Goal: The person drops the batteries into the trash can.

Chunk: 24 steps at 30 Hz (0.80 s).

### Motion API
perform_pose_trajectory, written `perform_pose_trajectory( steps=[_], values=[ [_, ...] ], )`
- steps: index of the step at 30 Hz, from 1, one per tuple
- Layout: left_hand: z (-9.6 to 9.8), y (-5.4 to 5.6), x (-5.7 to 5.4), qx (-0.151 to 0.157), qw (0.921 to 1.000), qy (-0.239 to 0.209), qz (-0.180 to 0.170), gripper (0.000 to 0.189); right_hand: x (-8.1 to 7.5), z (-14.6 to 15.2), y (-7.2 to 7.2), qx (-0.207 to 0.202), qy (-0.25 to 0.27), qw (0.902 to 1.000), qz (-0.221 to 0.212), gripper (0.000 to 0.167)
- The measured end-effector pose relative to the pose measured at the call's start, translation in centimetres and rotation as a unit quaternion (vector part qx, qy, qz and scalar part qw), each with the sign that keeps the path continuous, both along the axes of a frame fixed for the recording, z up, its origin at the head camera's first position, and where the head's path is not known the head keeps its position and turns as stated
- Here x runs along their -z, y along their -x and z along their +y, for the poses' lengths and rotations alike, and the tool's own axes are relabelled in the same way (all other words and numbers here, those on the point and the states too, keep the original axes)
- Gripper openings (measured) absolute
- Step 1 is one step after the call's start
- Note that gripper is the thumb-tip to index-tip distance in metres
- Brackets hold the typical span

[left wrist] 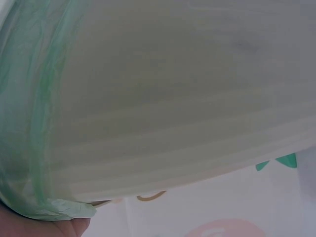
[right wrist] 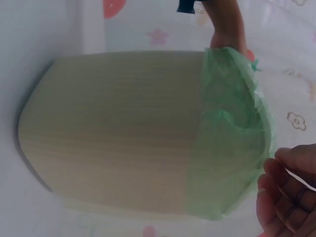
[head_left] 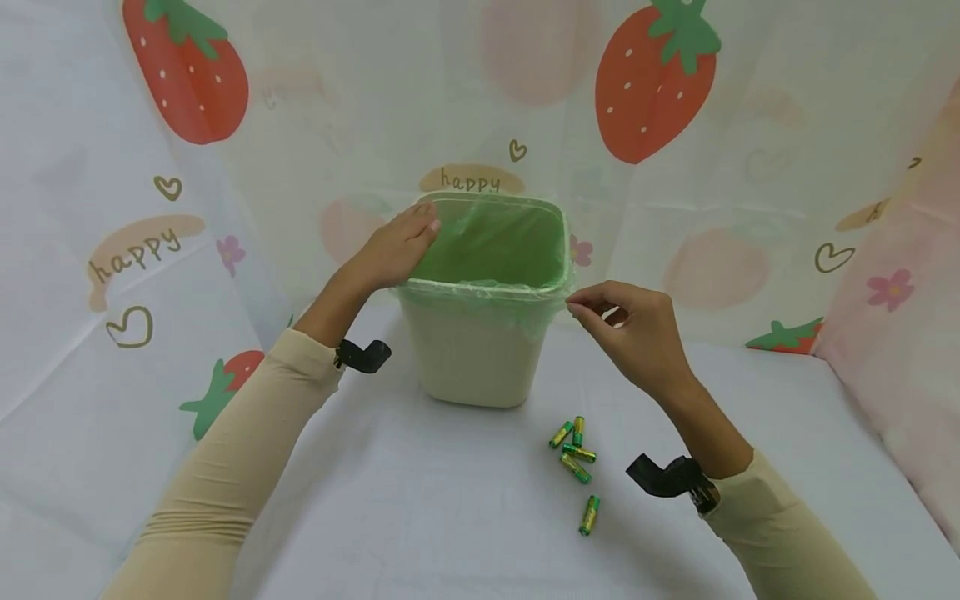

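Green plastic bag [head_left: 491, 246] lines the upright bin [head_left: 472, 350], its edge folded out over the rim so that a loose, crinkled skirt hangs round the outside, highest on the walls; the bin itself stands on the white-covered counter [head_left: 420, 517], beyond a scatter of five small green-and-gold batteries [head_left: 580, 452]. The film looks thin enough for the pale wall to show through, so I judge it very light, limp and rather slippery, easy to stretch and quick to tear if a fingertip or nail digs in. The left hand [head_left: 405, 243] lies across the left side of the rim, fingers straight and close together, resting there rather than curled round anything. At the near right corner the right hand [head_left: 637, 327] has thumb and forefinger brought together, seemingly pinching the folded edge of the film. That hem is the sensible place to take hold: a broad pinch with the finger pads, drawn gently outward and down, would spread the strain better than a tug at one point. The bin looks like stiff moulded plastic, probably light when empty, so steadying its rim with a flat hand should keep it from tipping or sliding.
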State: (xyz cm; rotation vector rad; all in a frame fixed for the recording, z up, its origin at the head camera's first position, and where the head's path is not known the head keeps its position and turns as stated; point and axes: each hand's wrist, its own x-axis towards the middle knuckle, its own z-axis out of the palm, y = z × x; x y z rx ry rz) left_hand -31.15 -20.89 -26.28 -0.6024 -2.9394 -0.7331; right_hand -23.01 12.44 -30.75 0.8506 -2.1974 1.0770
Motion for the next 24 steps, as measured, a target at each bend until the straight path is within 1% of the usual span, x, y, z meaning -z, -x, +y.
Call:
perform_pose_trajectory(
  steps=[5,16,24],
  values=[
    [-0.1,0.0,0.2,0.001,1.0000,-0.001,-0.001,0.060,1.2,0.6,-0.6,0.002,-0.001,0.9999,-0.010,0.007],
    [-0.1,-0.1,-0.1,0.001,1.0000,0.001,-0.001,0.060,3.8,2.1,-1.7,0.009,-0.012,0.9996,-0.023,0.008],
    [-0.1,0.0,0.1,0.001,1.0000,-0.005,-0.005,0.060,5.8,2.9,-2.9,0.011,-0.011,0.9993,-0.035,0.009]
  ],
)
